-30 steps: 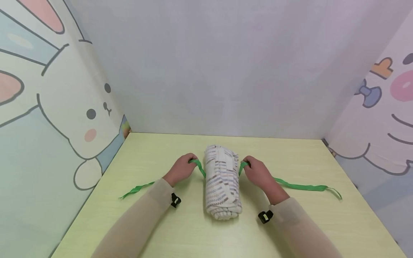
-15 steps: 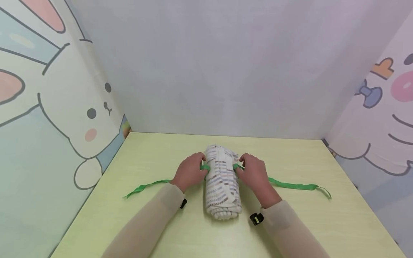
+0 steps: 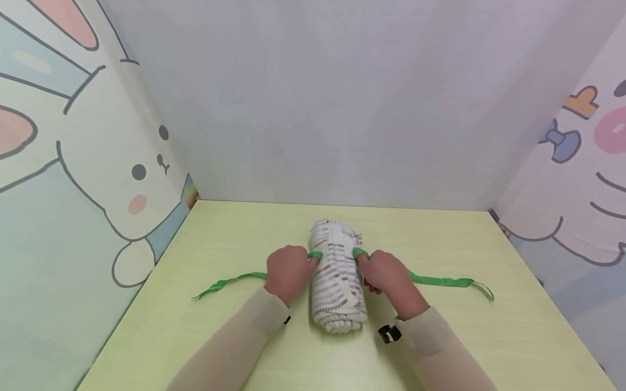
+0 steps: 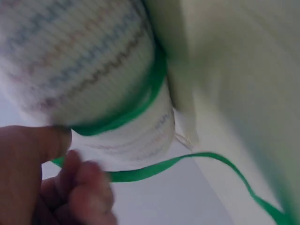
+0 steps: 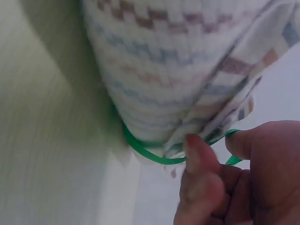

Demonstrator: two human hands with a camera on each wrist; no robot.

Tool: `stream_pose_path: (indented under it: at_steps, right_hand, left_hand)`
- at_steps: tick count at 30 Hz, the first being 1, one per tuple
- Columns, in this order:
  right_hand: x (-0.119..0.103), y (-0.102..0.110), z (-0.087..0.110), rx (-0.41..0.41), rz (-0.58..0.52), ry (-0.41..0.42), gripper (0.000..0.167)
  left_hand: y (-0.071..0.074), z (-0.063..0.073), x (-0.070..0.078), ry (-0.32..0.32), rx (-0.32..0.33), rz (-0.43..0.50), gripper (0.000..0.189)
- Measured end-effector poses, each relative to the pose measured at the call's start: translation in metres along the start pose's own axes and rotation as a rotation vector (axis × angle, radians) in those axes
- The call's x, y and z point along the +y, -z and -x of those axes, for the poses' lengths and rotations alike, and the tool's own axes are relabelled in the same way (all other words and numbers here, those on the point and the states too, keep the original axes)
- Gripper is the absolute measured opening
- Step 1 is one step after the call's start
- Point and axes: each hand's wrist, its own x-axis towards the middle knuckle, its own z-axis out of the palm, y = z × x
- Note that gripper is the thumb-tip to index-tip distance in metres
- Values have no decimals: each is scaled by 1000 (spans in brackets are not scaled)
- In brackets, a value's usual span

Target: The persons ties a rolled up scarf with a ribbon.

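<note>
A rolled-up white towel [image 3: 337, 282] with coloured stripe patterns lies lengthwise on the table. Around its sides, from underneath, comes a green ribbon [image 3: 444, 282]. On the left flank my left hand [image 3: 288, 271] holds one side of the ribbon, its thumb laid along it at the roll's upper edge. My right hand [image 3: 388, 274] does likewise on the right flank, thumb on the ribbon and fingers bent below. In the left wrist view the ribbon [image 4: 126, 117] hugs the towel. The right wrist view has the ribbon [image 5: 154, 157] curving up to the thumb.
Loose ribbon tails trail outward over the pale yellow table [image 3: 244, 222] on both sides. A plain grey-white backdrop [image 3: 337, 108] stands behind, and cartoon-printed panels [image 3: 122, 190] flank the table. Each sleeve cuff carries a small black device [image 3: 389, 334].
Both hands have moved inward against the towel, drawing the ribbon from beside it up to its top edges. Thumbs now lie on the ribbon, and the loose tails have slid inward.
</note>
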Motion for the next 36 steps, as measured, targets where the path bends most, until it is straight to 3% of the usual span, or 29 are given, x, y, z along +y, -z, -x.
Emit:
stream_pose_path:
  at_steps: [5,12,16,22,25,28,31,33,36]
  right_hand:
    - [4,-5,-2,21,-99,21,63]
    - [7,-14,-3,76,-3,-14,58]
    - [9,-17,-4,106,-21,-23,59]
    - [9,-25,-5,86,-274,111,54]
    - [6,-29,-4,41,-474,151,55]
    - [2,-33,-2,12,-673,121,54]
    - [0,-36,-1,31,-734,96,57]
    - [0,-38,-1,57,-718,101,62]
    - [2,-42,-1,120,-653,116,56]
  left_hand:
    - [-4,5,6,33,-51,147,52]
    - [-16,9,6,65,-130,424,49]
    - [-19,11,6,68,-173,550,50]
    - [-20,14,7,54,-170,701,70]
    - [-21,13,7,33,-152,792,67]
    - [-24,11,8,37,-106,890,53]
    - [-25,8,10,96,-53,1107,43]
    - [-25,6,11,134,-14,1300,38]
    - [-24,4,12,211,30,1553,39]
